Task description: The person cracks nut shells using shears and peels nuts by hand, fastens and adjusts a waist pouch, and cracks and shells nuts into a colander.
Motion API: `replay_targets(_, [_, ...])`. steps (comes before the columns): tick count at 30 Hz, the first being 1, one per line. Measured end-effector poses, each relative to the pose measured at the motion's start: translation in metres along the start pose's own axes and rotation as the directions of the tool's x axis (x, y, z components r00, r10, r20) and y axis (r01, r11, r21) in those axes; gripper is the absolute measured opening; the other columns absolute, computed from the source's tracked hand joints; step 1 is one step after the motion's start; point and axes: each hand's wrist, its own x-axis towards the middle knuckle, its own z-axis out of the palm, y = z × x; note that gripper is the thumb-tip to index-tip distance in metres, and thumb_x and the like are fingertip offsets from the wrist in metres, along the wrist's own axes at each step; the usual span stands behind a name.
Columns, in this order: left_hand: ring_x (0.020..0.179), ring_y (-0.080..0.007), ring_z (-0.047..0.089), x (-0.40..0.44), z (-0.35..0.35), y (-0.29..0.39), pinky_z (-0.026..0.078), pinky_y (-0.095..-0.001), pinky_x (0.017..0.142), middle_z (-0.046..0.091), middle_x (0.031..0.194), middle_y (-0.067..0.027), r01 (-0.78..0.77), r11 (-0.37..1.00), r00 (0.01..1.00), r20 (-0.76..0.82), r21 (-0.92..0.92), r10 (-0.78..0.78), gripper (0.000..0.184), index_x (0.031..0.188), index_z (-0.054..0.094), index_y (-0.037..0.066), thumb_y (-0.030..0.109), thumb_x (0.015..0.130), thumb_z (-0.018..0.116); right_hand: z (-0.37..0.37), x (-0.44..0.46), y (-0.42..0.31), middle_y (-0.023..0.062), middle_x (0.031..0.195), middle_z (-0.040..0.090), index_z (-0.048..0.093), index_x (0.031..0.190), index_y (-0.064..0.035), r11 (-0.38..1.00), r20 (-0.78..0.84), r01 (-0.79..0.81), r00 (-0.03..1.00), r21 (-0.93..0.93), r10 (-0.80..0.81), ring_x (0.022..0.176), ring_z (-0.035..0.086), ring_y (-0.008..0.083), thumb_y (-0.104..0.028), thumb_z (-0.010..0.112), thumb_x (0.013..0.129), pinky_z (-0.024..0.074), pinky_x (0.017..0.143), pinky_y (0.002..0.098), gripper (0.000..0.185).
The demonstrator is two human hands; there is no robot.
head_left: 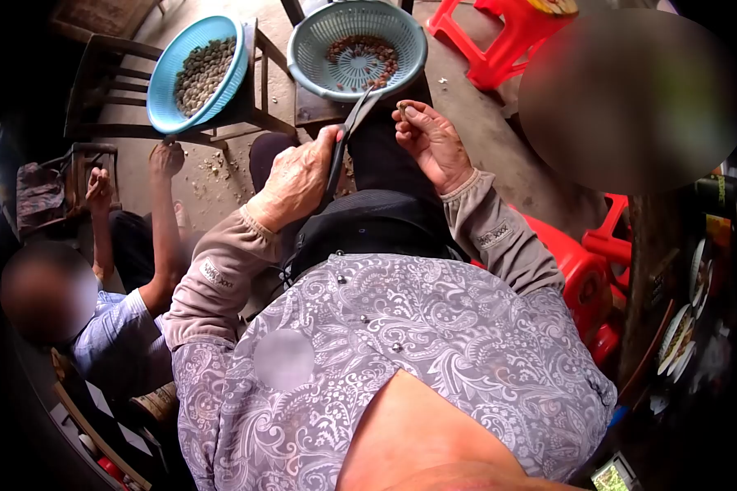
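Note:
My left hand [297, 178] is closed around the black handles of a pair of scissors [357, 113]. The blades point up and away, towards the rim of a grey-blue plastic basket [301, 61]. In that basket lie small reddish-brown pieces [360, 51]. To the right of the scissors, my right hand [436, 146] pinches a small brownish round thing [403, 111] between thumb and fingertips; its kind is unclear. The blades and this small thing are apart.
A bright blue basket [157, 90] with many small grey-green round things stands on a wooden chair [98, 86]. Another person [127, 315] sits at the left, hands raised. Red plastic stools [487, 61] stand at the right. Pale scraps [213, 172] litter the floor.

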Motion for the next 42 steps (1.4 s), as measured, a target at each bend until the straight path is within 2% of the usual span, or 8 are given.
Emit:
replay_targets(7, [0.092, -0.0372, 0.062, 0.023, 0.012, 0.019, 0.047, -0.0459, 0.079, 0.061, 0.098, -0.0203, -0.078, 0.994, 0.991, 0.111, 0.076, 0.070, 0.049, 0.135, 0.037, 0.002, 0.016, 0.092, 0.056, -0.005, -0.020, -0.006, 0.0036, 0.093, 0.069, 0.063, 0.109, -0.0071, 1.000, -0.034, 0.001, 0.999, -0.029, -0.002, 0.078, 0.066, 0.0095, -0.011, 0.065, 0.093, 0.0557, 0.071, 0.0225, 0.016])
replay_targets(15, [0.086, -0.0414, 0.064, 0.035, 0.014, 0.034, 0.049, -0.0484, 0.072, 0.063, 0.096, -0.0242, -0.097, 0.995, 0.985, 0.144, -0.024, 0.099, 0.050, 0.132, 0.038, 0.000, 0.011, 0.087, 0.058, -0.009, -0.023, -0.002, 0.0013, 0.090, 0.069, 0.065, 0.103, -0.0072, 1.000, 0.026, 0.015, 1.000, -0.014, -0.015, 0.079, 0.065, 0.0088, -0.010, 0.068, 0.092, 0.0543, 0.072, 0.0233, 0.012])
replay_targets(22, [0.078, -0.0411, 0.065, -0.002, 0.008, 0.010, 0.050, -0.0490, 0.066, 0.064, 0.092, -0.0263, -0.022, 0.999, 0.974, 0.224, 0.030, 0.015, 0.042, 0.131, 0.036, -0.005, 0.010, 0.093, 0.047, -0.002, -0.011, 0.032, 0.0025, 0.092, 0.068, 0.064, 0.105, -0.0039, 0.990, 0.099, -0.073, 0.991, -0.118, 0.085, 0.080, 0.061, 0.0088, -0.012, 0.063, 0.094, 0.0525, 0.076, 0.0243, 0.013])
replay_targets(26, [0.075, -0.0436, 0.064, -0.031, -0.004, -0.005, 0.050, -0.0502, 0.062, 0.064, 0.084, -0.0253, -0.006, 1.000, 0.974, 0.227, 0.013, 0.003, 0.039, 0.125, 0.037, -0.005, 0.010, 0.092, 0.051, 0.021, -0.004, 0.053, 0.0017, 0.089, 0.068, 0.065, 0.100, -0.0054, 0.976, 0.109, -0.174, 0.976, -0.127, 0.189, 0.075, 0.061, 0.0075, -0.012, 0.062, 0.096, 0.0527, 0.072, 0.0227, 0.008])
replay_targets(30, [0.074, -0.0455, 0.063, -0.052, -0.012, -0.018, 0.049, -0.0493, 0.060, 0.063, 0.078, -0.0258, 0.104, 0.993, 0.971, 0.221, -0.050, -0.091, 0.043, 0.122, 0.038, -0.005, 0.008, 0.087, 0.059, 0.038, 0.012, 0.067, 0.0020, 0.088, 0.068, 0.064, 0.099, -0.0041, 0.957, 0.180, -0.265, 0.942, -0.115, 0.283, 0.074, 0.062, 0.0088, -0.011, 0.061, 0.096, 0.0538, 0.072, 0.0240, 0.009])
replay_targets(34, [0.083, -0.0475, 0.063, -0.064, -0.014, -0.030, 0.050, -0.0534, 0.068, 0.064, 0.085, -0.0299, 0.176, 0.971, 0.955, 0.268, -0.163, -0.128, 0.031, 0.111, 0.042, -0.004, 0.016, 0.092, 0.056, 0.040, 0.029, 0.089, 0.0043, 0.086, 0.067, 0.063, 0.098, -0.0021, 0.926, 0.131, -0.343, 0.922, -0.160, 0.364, 0.074, 0.063, 0.0109, -0.008, 0.060, 0.095, 0.0552, 0.068, 0.0249, 0.008])
replay_targets(38, [0.080, -0.0450, 0.063, -0.081, 0.020, -0.065, 0.047, -0.0488, 0.065, 0.063, 0.083, -0.0249, 0.184, 0.935, 0.970, 0.210, -0.302, -0.123, 0.030, 0.109, 0.046, -0.001, 0.010, 0.086, 0.061, 0.026, 0.051, 0.119, 0.0054, 0.084, 0.065, 0.062, 0.094, -0.0023, 0.860, 0.060, -0.476, 0.868, -0.185, 0.494, 0.072, 0.062, 0.0119, -0.008, 0.062, 0.093, 0.0545, 0.064, 0.0235, 0.005])
replay_targets(42, [0.081, -0.0398, 0.066, -0.087, 0.044, -0.077, 0.050, -0.0460, 0.068, 0.065, 0.085, -0.0222, 0.359, 0.871, 0.916, 0.303, -0.334, -0.262, 0.024, 0.105, 0.050, 0.000, 0.013, 0.088, 0.059, 0.020, 0.063, 0.138, 0.0048, 0.080, 0.061, 0.059, 0.089, -0.0036, 0.809, 0.004, -0.534, 0.834, -0.244, 0.552, 0.070, 0.061, 0.0125, -0.007, 0.063, 0.093, 0.0519, 0.058, 0.0226, 0.006])
